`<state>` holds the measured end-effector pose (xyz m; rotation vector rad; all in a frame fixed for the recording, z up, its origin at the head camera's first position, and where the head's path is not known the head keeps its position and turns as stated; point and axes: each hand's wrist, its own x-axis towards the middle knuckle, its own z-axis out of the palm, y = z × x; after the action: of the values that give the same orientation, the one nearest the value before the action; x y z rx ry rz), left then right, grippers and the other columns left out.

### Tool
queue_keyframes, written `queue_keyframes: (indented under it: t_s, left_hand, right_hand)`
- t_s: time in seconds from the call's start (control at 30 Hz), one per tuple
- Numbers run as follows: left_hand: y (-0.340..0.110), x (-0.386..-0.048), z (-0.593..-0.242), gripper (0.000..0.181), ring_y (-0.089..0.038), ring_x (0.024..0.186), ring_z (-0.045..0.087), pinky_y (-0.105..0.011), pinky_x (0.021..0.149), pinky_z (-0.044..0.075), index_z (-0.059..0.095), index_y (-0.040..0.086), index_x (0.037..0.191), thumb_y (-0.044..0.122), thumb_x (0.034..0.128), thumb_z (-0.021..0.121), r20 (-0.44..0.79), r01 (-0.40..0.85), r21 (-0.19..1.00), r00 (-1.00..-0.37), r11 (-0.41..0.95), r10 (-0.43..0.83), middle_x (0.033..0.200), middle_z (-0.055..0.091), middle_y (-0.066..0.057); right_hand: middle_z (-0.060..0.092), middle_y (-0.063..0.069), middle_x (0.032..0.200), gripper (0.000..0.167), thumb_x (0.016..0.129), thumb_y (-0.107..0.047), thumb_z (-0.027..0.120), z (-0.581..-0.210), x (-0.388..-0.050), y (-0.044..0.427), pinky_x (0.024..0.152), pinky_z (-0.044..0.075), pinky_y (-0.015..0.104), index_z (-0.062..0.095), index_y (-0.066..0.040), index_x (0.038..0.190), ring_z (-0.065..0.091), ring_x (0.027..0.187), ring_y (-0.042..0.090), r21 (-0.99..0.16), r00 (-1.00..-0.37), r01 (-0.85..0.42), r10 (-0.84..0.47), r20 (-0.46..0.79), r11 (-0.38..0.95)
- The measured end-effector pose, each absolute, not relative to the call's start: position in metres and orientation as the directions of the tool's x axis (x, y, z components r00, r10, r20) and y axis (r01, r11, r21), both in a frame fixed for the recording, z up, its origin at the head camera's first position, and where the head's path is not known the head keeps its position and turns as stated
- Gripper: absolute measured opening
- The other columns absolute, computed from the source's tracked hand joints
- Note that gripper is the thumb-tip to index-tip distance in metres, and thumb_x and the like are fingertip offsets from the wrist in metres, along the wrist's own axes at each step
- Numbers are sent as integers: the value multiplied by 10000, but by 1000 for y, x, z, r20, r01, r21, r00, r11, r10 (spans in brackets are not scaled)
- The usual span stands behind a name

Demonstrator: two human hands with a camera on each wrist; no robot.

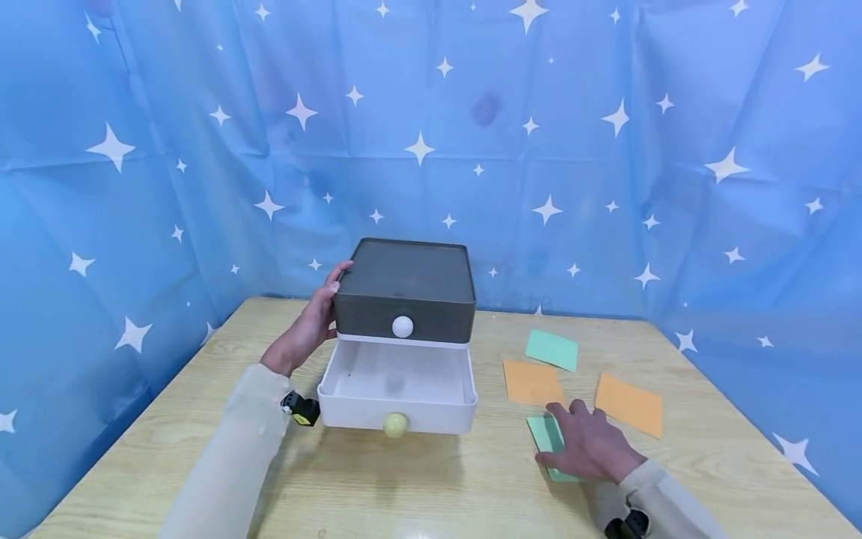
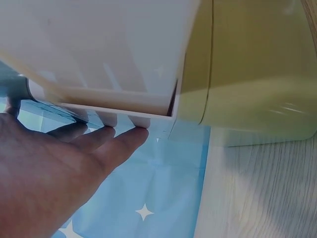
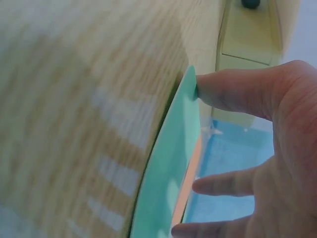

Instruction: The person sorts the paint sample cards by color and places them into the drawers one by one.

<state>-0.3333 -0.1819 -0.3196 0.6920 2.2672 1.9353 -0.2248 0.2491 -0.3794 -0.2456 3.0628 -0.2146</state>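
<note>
A small drawer unit (image 1: 407, 318) with a dark grey top and a white knob stands at the table's middle. Its white lower drawer (image 1: 397, 412), with a pale green knob, is pulled out and shows a bare floor. My left hand (image 1: 306, 329) rests against the unit's left side; in the left wrist view its extended fingers (image 2: 121, 146) touch the side wall. Over a green card (image 1: 544, 434) on the right, my right hand (image 1: 589, 442) spreads its fingers. Its thumb (image 3: 233, 91) touches the card's edge in the right wrist view, and the card looks slightly tilted there.
Beyond the right hand lie an orange card (image 1: 532, 382), a second orange card (image 1: 629, 404) and another green card (image 1: 552, 349). A blue starry curtain (image 1: 417, 112) hangs behind the wooden table (image 1: 377, 501).
</note>
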Motion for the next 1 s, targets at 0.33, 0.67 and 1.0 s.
queue_keyframes:
  t_s: [0.33,0.67,1.0]
  left_hand:
    - [-180,-334,-321,538,-439,1510,210,-705,1074,319,52,493,1571,515,1036,108,241,293,952,-894,86,378,1695,32,-66]
    - [-181,-333,-320,537,-441,1500,227,-703,1082,316,58,500,1568,521,1033,104,241,296,950,-896,98,373,1692,43,-72]
    - [-181,-332,-320,545,-448,1510,207,-669,1058,346,48,490,1572,519,1031,108,242,299,949,-895,101,374,1693,29,-89]
  right_hand:
    - [558,219,1234,715,776,-506,791,-383,-222,251,572,481,461,585,-82,1314,549,944,378,-158,-985,-164,-169,-18,974]
    - [564,195,1232,650,753,-454,827,-376,-216,251,593,488,464,620,-93,1253,547,969,407,-140,-977,-212,-207,47,967]
    - [580,174,1232,549,740,-437,835,-360,-210,250,577,487,449,658,-126,1156,569,986,402,-115,-966,-244,-231,113,963]
